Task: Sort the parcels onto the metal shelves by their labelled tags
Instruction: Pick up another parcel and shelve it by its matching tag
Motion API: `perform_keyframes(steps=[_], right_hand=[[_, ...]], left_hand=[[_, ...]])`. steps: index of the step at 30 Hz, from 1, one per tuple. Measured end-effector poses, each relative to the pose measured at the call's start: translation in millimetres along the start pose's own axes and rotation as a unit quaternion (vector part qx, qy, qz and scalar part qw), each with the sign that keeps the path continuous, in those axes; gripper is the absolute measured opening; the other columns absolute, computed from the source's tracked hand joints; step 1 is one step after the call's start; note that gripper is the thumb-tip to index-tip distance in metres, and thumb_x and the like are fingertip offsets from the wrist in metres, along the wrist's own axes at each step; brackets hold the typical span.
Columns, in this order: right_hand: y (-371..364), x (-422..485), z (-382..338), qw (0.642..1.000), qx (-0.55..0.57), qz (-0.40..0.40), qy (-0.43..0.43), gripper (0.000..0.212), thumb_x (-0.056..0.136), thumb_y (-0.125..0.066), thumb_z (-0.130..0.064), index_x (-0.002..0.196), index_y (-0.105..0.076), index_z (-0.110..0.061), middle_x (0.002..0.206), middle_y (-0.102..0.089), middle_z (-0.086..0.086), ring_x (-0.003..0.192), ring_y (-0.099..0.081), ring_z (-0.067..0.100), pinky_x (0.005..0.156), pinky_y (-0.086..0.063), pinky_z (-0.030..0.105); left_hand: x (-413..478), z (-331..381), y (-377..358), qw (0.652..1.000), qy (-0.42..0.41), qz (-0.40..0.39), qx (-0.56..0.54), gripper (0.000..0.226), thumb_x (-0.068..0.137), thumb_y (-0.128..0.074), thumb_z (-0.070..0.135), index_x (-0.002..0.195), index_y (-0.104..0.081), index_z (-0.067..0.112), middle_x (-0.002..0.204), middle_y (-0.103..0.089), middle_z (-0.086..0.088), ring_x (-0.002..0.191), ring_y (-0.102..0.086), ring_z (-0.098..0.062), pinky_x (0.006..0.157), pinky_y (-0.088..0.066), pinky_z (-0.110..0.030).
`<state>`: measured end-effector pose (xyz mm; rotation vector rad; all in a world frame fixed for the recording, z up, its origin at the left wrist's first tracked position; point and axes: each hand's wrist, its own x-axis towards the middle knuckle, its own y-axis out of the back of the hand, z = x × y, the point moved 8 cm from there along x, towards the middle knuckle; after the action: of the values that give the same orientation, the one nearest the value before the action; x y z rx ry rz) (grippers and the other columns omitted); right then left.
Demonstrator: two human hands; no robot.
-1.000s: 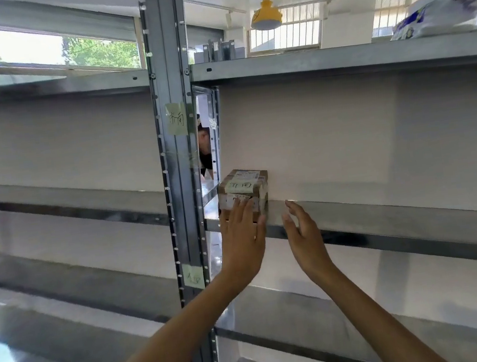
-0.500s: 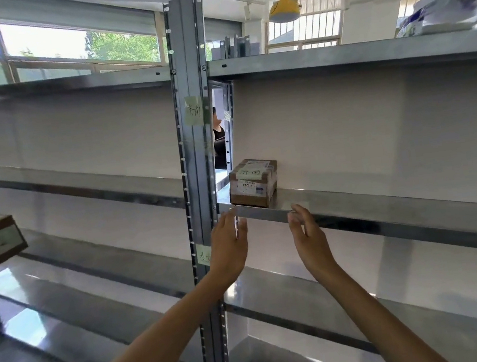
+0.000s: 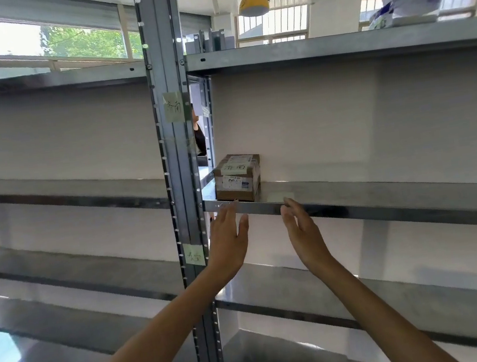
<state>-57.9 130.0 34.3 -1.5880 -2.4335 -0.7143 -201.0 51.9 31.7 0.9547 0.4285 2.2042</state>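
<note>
The parcel carries a handwritten tag reading 济南; the upright post's upper note reads the same.

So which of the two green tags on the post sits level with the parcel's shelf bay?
The upper green tag, above the cardboard parcel; the lower tag hangs below that shelf.

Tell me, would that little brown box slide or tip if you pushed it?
The small brown cardboard box would probably slide: the shiny metal shelf looks smooth. It sits flat and squat, so tipping seems unlikely. It probably stays stiff, since its sides look square.

blurred bag on top shelf, tag writing perhaps unreadable
</note>
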Motion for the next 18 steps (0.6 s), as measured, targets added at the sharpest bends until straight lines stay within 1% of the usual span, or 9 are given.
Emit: perform_keyframes(steps=[2,4,5,8,10,13,16,17,18], right_hand=[[16,-5,2,1.0,-0.007,0.02,-0.006,0.048,0.098,-0.033,-0.041,0.142,-0.034,-0.024,0.147,-0.039,-0.002,0.13,-0.038,0.011,0.099,-0.026,0.019],[36,-11,5,0.999,-0.012,0.04,-0.01,0.046,0.098,-0.032,-0.04,0.141,-0.035,-0.024,0.145,-0.042,-0.001,0.121,-0.039,0.005,0.097,-0.027,0.018],[46,-15,8,0.999,-0.017,0.049,-0.014,0.046,0.098,-0.032,-0.04,0.141,-0.035,-0.024,0.145,-0.042,-0.001,0.12,-0.039,0.004,0.097,-0.027,0.018],[80,-27,20,0.994,-0.041,0.091,-0.042,0.048,0.098,-0.03,-0.041,0.143,-0.032,-0.025,0.147,-0.038,-0.002,0.133,-0.037,0.013,0.098,-0.024,0.018],[103,-40,28,0.989,-0.055,0.123,-0.061,0.048,0.098,-0.03,-0.042,0.143,-0.031,-0.026,0.148,-0.038,-0.002,0.135,-0.037,0.017,0.098,-0.025,0.019],[137,-65,38,0.98,-0.074,0.162,-0.086,0.048,0.098,-0.03,-0.04,0.143,-0.03,-0.026,0.15,-0.035,-0.003,0.135,-0.037,0.017,0.096,-0.025,0.019],[175,-91,50,0.971,-0.092,0.192,-0.113,0.048,0.097,-0.03,-0.044,0.143,-0.03,-0.029,0.15,-0.034,-0.003,0.135,-0.037,0.017,0.097,-0.026,0.021],[188,-99,54,0.967,-0.095,0.203,-0.119,0.048,0.097,-0.03,-0.045,0.142,-0.03,-0.03,0.15,-0.034,-0.004,0.135,-0.036,0.017,0.098,-0.027,0.022],[200,-107,57,0.963,-0.1,0.215,-0.126,0.048,0.096,-0.03,-0.046,0.142,-0.03,-0.031,0.15,-0.034,-0.004,0.135,-0.036,0.017,0.1,-0.028,0.025]], left_hand=[[1,13,-13,1.0,-0.017,-0.015,-0.005,0.05,0.099,-0.033,0.036,0.146,-0.026,0.021,0.155,-0.025,0.0,0.143,-0.022,-0.019,0.116,-0.02,-0.037],[3,26,-29,0.999,-0.032,-0.029,-0.02,0.048,0.099,-0.035,0.035,0.145,-0.028,0.022,0.154,-0.028,0.0,0.141,-0.026,-0.019,0.114,-0.022,-0.034],[3,32,-38,0.998,-0.039,-0.038,-0.035,0.047,0.099,-0.036,0.035,0.143,-0.029,0.022,0.152,-0.03,0.0,0.14,-0.028,-0.019,0.112,-0.023,-0.032],[-3,54,-69,0.994,-0.071,-0.066,-0.056,0.045,0.098,-0.036,0.035,0.141,-0.034,0.022,0.149,-0.036,-0.001,0.138,-0.033,-0.018,0.112,-0.024,-0.03],[-9,71,-91,0.989,-0.095,-0.087,-0.067,0.046,0.098,-0.036,0.035,0.142,-0.033,0.021,0.15,-0.035,-0.002,0.139,-0.031,-0.018,0.113,-0.022,-0.03],[-21,98,-127,0.981,-0.119,-0.125,-0.089,0.048,0.098,-0.034,0.037,0.142,-0.033,0.019,0.151,-0.033,-0.003,0.14,-0.029,-0.018,0.117,-0.02,-0.033],[-41,135,-159,0.97,-0.144,-0.155,-0.116,0.046,0.098,-0.034,0.033,0.141,-0.036,0.015,0.149,-0.037,-0.003,0.138,-0.031,-0.018,0.111,-0.015,-0.021],[-49,148,-169,0.966,-0.155,-0.166,-0.124,0.045,0.098,-0.035,0.033,0.139,-0.037,0.015,0.147,-0.039,-0.004,0.136,-0.034,-0.018,0.108,-0.016,-0.019],[-56,160,-179,0.961,-0.166,-0.18,-0.132,0.045,0.098,-0.034,0.034,0.139,-0.038,0.015,0.145,-0.041,-0.004,0.135,-0.037,-0.019,0.11,-0.017,-0.021]])
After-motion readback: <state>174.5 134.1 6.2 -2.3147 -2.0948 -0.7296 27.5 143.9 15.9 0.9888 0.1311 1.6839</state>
